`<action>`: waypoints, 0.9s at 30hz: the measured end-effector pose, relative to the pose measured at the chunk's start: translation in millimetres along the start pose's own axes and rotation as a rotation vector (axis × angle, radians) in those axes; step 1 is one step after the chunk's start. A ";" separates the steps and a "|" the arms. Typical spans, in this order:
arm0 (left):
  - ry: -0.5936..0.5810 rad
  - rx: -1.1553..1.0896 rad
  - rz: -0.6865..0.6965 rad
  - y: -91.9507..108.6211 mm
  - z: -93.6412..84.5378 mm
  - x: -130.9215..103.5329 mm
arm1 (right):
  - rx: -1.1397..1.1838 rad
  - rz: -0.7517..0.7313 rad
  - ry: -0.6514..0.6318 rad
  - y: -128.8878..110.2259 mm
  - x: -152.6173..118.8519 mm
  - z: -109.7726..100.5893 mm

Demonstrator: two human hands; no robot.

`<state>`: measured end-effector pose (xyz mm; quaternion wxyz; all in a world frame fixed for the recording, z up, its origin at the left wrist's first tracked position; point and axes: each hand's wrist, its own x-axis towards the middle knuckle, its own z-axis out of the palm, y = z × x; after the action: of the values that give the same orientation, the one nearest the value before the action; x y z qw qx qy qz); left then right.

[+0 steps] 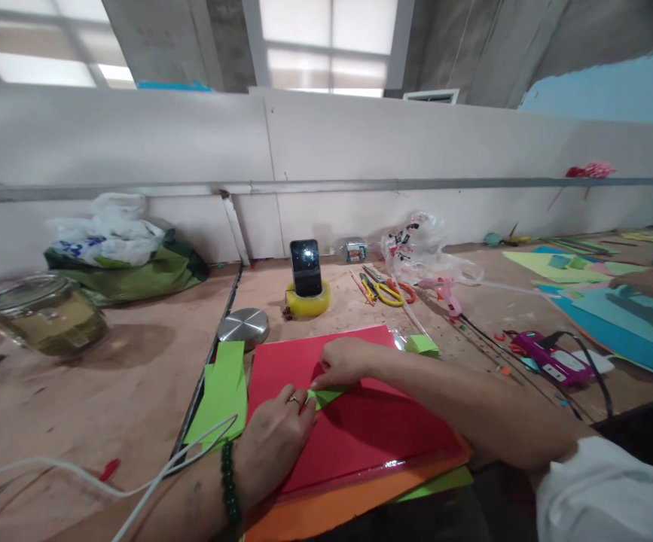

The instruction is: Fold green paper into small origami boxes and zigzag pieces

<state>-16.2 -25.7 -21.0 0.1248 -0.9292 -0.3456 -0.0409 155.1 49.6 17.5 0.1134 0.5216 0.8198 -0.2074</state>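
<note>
We see grey concrete walls [224,45] behind a white partition [134,135], a horizontal metal rail [326,185] along the partition, two bright multi-pane windows [329,38] above, a light-blue wall section [631,86] at right, a brown, scuffed worktable [151,361] below.

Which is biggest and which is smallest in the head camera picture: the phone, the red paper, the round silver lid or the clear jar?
1. Red paper
2. Clear jar
Then the phone and silver lid: they look too alike to rank.
</note>
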 end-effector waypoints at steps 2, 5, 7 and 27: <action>-0.016 0.023 0.040 -1.4 0.0 0.3 | 0.031 -0.003 -0.002 6.4 -2.5 -0.5; 0.003 0.056 0.114 -2.3 0.2 0.9 | 0.111 0.012 -0.015 20.9 -11.3 2.3; 0.033 0.059 0.127 -1.9 0.9 1.0 | 0.170 0.027 -0.025 30.1 -17.6 4.6; 0.026 0.035 0.131 1.1 3.7 0.4 | 0.374 -0.172 -0.158 57.5 -19.4 1.0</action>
<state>-15.1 -25.3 -24.7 0.1481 -0.9469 -0.2829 -0.0387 215.3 54.7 11.7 0.0605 0.4439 0.7969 -0.4052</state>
